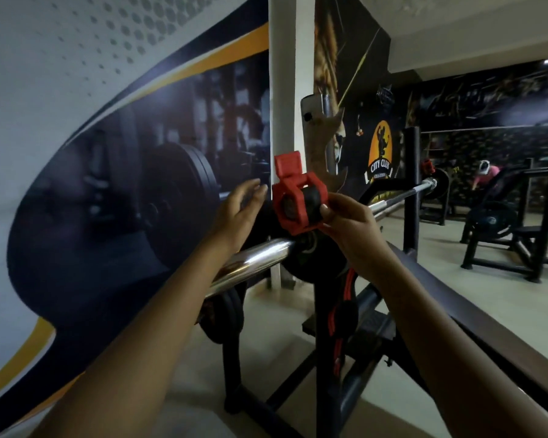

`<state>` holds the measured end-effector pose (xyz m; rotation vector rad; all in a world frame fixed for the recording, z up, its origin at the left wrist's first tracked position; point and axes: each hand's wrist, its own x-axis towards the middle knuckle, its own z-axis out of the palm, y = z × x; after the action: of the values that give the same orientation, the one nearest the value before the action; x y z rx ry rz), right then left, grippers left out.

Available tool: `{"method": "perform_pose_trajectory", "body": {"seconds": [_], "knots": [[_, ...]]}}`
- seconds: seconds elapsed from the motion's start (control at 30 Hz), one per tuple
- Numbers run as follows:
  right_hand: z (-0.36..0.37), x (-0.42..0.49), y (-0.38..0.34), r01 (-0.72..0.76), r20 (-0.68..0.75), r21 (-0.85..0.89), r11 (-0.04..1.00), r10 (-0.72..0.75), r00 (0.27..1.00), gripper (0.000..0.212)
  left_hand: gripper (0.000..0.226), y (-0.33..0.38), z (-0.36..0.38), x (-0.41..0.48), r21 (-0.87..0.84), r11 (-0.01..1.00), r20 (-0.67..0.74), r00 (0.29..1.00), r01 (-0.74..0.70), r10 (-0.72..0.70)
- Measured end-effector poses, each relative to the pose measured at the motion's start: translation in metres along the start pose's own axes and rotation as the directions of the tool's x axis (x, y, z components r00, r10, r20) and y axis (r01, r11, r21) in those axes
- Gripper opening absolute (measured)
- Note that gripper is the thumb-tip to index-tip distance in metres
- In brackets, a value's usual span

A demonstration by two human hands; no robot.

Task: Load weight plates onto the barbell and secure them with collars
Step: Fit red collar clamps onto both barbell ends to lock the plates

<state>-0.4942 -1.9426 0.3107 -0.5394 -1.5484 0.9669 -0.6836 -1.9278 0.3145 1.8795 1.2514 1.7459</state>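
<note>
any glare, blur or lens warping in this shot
In the head view the room is dim; glare streaks the chrome barbell; the left hand and the far bench look blurred; the red collar in the right hand is sharper; wide-angle stretching shows toward the frame edges.

The barbell (253, 257) lies across the rack (325, 311) at the head end of the bench (456, 298). Its near sleeve reaches out past the left side of the rack, along the wall (76, 121). One weight plate (307, 263) sits on this sleeve, close beside the rack. The collar (293, 200) is above the sleeve, before the plate, in the right grip (348, 222). The left grip (238, 207) is just left of it, apart. Spare plates (225, 314) hang under the sleeve. At the far end of the barbell sit another plate (440, 188) and a second collar (427, 167).
</note>
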Motion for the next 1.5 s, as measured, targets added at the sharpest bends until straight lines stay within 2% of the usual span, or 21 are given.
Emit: {"method": "perform_pose_trajectory", "body": {"seconds": [0.13,0.23,0.33,0.4,0.5,0.63,0.7,0.77,0.9,1.0,1.1,1.3,1.5], "knots": [[0.065,-0.040,0.004,-0.063,0.027,0.278,0.959,0.058,0.998,0.026,0.036,-0.006,-0.064,-0.032,-0.096,0.994,0.241,0.970,0.061,-0.036],[0.106,-0.063,0.005,-0.123,0.036,0.390,0.912,0.119,0.992,0.027,0.038,-0.010,-0.104,-0.056,-0.267,0.950,0.404,0.914,0.164,-0.044],[0.137,-0.080,0.001,-0.167,0.053,0.428,0.888,0.160,0.986,0.027,0.034,-0.010,-0.131,-0.072,-0.381,0.887,0.473,0.879,0.260,-0.054],[0.154,-0.089,0.002,-0.177,0.062,0.439,0.881,0.167,0.984,0.027,0.031,-0.012,-0.144,-0.078,-0.417,0.862,0.470,0.880,0.289,-0.068],[0.174,-0.097,0.003,-0.187,0.019,0.401,0.897,0.197,0.980,0.027,0.023,-0.018,-0.158,-0.088,-0.465,0.834,0.389,0.915,0.296,-0.107],[0.188,-0.104,0.004,-0.186,-0.078,0.176,0.967,0.202,0.976,0.027,0.016,-0.033,-0.163,-0.099,-0.458,0.847,0.338,0.934,0.271,-0.117],[0.192,-0.107,0.006,-0.159,-0.118,0.035,0.987,0.163,0.980,0.029,0.021,-0.041,-0.161,-0.101,-0.407,0.872,0.346,0.929,0.272,-0.128],[0.196,-0.109,0.010,-0.145,-0.151,-0.077,0.986,0.132,0.980,0.029,0.028,-0.048,-0.156,-0.104,-0.393,0.877,0.338,0.930,0.276,-0.142],[0.203,-0.107,0.028,-0.191,-0.244,-0.181,0.965,0.144,0.959,0.043,0.026,-0.060,-0.148,-0.107,-0.393,0.865,0.322,0.928,0.312,-0.188],[0.208,-0.102,0.038,-0.200,-0.312,-0.141,0.970,0.148,0.938,0.043,0.025,-0.063,-0.146,-0.103,-0.400,0.869,0.333,0.930,0.291,-0.158],[0.205,-0.097,0.043,-0.203,-0.342,-0.092,0.975,0.160,0.926,0.042,0.035,-0.067,-0.142,-0.092,-0.373,0.887,0.355,0.925,0.272,-0.134],[0.190,-0.086,0.054,-0.237,-0.344,-0.057,0.970,0.203,0.917,0.046,0.036,-0.085,-0.137,-0.078,-0.411,0.866,0.420,0.903,0.283,-0.096],[0.162,-0.060,0.070,-0.228,-0.375,-0.013,0.973,0.207,0.904,0.041,0.037,-0.091,-0.104,-0.045,-0.390,0.878,0.447,0.891,0.277,-0.082]]}}
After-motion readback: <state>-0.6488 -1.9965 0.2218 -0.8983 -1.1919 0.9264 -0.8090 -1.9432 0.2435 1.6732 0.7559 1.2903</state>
